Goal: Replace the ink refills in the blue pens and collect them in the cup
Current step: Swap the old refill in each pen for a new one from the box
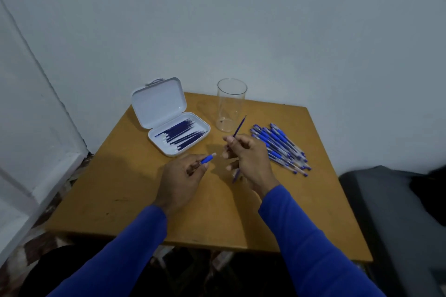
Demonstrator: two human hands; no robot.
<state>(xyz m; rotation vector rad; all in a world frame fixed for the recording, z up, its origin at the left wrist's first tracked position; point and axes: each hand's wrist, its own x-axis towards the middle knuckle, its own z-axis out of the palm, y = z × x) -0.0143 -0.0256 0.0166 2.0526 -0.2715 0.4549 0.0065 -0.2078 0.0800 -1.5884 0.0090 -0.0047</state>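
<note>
Left hand (pixel 185 172) pinches a blue pen tip section (pixel 208 158); right hand (pixel 246 155) grips a thin dark-blue ink refill (pixel 239 126) (barrel tucked beneath) — hands apart, mid-tabletop. That loose grip might drop the refill short of the empty clear plastic cup (pixel 231 105) at the far edge.

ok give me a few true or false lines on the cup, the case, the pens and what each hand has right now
1. The clear cup already holds several pens. False: no pens are in it.
2. The white case lies open with dark blue refills inside. True.
3. The right hand pinches a thin refill that points up toward the cup. True.
4. The left hand holds nothing. False: it grips a blue pen part.
5. The pile of blue pens lies left of the case. False: it lies right of the cup, on the table.
</note>
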